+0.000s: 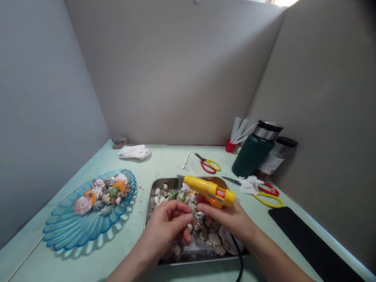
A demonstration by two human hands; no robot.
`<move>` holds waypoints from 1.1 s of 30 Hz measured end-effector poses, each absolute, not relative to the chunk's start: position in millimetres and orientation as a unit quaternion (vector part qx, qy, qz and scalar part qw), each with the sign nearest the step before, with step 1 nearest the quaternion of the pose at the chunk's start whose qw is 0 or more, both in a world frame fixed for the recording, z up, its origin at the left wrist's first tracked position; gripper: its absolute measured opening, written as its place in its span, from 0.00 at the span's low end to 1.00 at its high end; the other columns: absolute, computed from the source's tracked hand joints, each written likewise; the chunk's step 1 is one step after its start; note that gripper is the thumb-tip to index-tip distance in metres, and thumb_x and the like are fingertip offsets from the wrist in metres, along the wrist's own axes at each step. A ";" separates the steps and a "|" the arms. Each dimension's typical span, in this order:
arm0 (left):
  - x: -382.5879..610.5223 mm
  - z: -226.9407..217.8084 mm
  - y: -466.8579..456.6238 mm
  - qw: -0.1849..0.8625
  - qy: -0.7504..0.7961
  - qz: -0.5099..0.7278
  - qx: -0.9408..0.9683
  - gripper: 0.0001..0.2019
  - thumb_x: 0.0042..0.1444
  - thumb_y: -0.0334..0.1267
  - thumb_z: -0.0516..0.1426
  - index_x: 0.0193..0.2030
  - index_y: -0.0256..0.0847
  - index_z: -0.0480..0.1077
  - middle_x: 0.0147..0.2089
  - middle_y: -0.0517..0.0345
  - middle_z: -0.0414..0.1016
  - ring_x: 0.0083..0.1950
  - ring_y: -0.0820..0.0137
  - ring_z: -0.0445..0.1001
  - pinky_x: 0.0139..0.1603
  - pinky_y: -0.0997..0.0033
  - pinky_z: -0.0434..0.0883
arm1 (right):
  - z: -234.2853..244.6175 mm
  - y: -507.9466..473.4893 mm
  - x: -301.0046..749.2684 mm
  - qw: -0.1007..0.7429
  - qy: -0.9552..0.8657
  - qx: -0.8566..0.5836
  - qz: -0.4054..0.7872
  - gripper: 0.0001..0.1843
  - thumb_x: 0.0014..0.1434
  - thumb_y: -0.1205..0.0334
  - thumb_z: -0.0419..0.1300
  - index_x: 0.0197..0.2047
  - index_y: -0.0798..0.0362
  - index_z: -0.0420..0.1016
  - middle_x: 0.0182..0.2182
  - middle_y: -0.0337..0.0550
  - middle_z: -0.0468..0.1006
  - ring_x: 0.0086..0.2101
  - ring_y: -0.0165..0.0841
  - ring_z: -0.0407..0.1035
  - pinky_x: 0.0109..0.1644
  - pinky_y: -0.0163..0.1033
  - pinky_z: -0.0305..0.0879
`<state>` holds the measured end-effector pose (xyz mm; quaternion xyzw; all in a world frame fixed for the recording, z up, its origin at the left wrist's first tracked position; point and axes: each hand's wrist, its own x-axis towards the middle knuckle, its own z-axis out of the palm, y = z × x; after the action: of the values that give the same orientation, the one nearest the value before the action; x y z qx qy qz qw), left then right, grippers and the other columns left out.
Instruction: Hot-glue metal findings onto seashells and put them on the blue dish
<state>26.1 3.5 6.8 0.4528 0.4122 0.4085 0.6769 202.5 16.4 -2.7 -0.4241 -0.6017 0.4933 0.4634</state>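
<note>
My right hand (230,221) grips a yellow hot glue gun (210,191) with its nozzle pointing left and its red light on. Its black cord (240,262) runs down toward me. My left hand (168,226) is closed in a pinch just below the nozzle, its fingertips meeting on something too small to make out. Both hands hover over a metal tray (149,204) filled with several small seashells (165,195). To the left lies a blue shell-shaped glass plate (67,227) with several coloured shells (105,193) glued or laid on it.
Behind the tray lie red-and-yellow scissors (210,165) and a white pen (185,160). At right are larger scissors (266,193) with crumpled tissue, a green flask (256,151), a dark-lidded jar (277,156), a red cup of glue sticks (233,141) and a black phone (305,239). Grey partition walls enclose the table.
</note>
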 end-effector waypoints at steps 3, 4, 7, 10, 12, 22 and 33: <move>26.3 7.4 3.3 0.680 0.411 0.405 0.452 0.11 0.45 0.39 0.63 0.31 0.34 0.69 0.25 0.59 0.76 0.16 0.80 0.68 0.19 0.79 0.63 | -1.9 15.5 203.2 0.454 -0.619 -0.407 0.495 0.13 0.51 0.58 0.66 0.39 0.53 0.75 0.31 0.40 0.76 0.25 0.27 0.67 0.24 0.31 0.66; 26.1 7.2 3.1 0.682 0.410 0.407 0.449 0.11 0.46 0.40 0.63 0.32 0.34 0.69 0.26 0.59 0.76 0.16 0.80 0.67 0.19 0.79 0.63 | -0.8 15.1 203.4 0.452 -0.623 -0.408 0.491 0.13 0.51 0.58 0.66 0.39 0.54 0.75 0.32 0.40 0.76 0.26 0.28 0.68 0.25 0.31 0.66; 25.1 6.1 2.4 0.688 0.408 0.408 0.441 0.12 0.46 0.41 0.63 0.32 0.34 0.70 0.26 0.58 0.75 0.15 0.80 0.67 0.19 0.79 0.63 | 3.2 13.7 203.7 0.449 -0.643 -0.407 0.469 0.10 0.52 0.59 0.65 0.38 0.54 0.75 0.32 0.40 0.76 0.30 0.30 0.69 0.29 0.32 0.68; 24.4 5.1 2.0 0.694 0.401 0.409 0.437 0.12 0.46 0.42 0.63 0.32 0.34 0.70 0.26 0.57 0.76 0.15 0.80 0.67 0.19 0.79 0.63 | 5.9 13.0 203.8 0.451 -0.658 -0.391 0.459 0.09 0.53 0.61 0.64 0.38 0.53 0.74 0.33 0.40 0.76 0.33 0.31 0.70 0.33 0.33 0.68; 24.2 5.4 2.1 0.696 0.398 0.414 0.431 0.13 0.46 0.42 0.63 0.33 0.34 0.70 0.27 0.56 0.77 0.16 0.80 0.68 0.19 0.78 0.64 | 6.5 13.3 203.7 0.454 -0.656 -0.389 0.461 0.09 0.53 0.61 0.64 0.38 0.53 0.73 0.33 0.39 0.75 0.32 0.31 0.70 0.32 0.34 0.68; 27.1 12.7 3.0 0.658 0.458 0.414 0.431 0.13 0.41 0.39 0.64 0.32 0.33 0.71 0.16 0.62 0.72 0.15 0.77 0.66 0.18 0.79 0.63 | 7.1 13.1 204.8 0.451 -0.651 -0.414 0.449 0.07 0.53 0.62 0.63 0.36 0.52 0.73 0.32 0.39 0.73 0.33 0.31 0.68 0.37 0.37 0.68; 26.0 13.1 0.3 0.617 0.469 0.423 0.469 0.10 0.43 0.38 0.63 0.31 0.34 0.74 0.14 0.62 0.71 0.17 0.75 0.67 0.21 0.78 0.63 | 9.5 11.9 204.2 0.451 -0.648 -0.431 0.436 0.09 0.54 0.58 0.62 0.37 0.53 0.72 0.32 0.40 0.73 0.31 0.31 0.67 0.31 0.36 0.66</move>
<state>26.0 0.3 13.1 0.4691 0.4693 0.4232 0.6169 204.2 11.9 9.5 -0.4312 -0.6482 0.4364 0.4511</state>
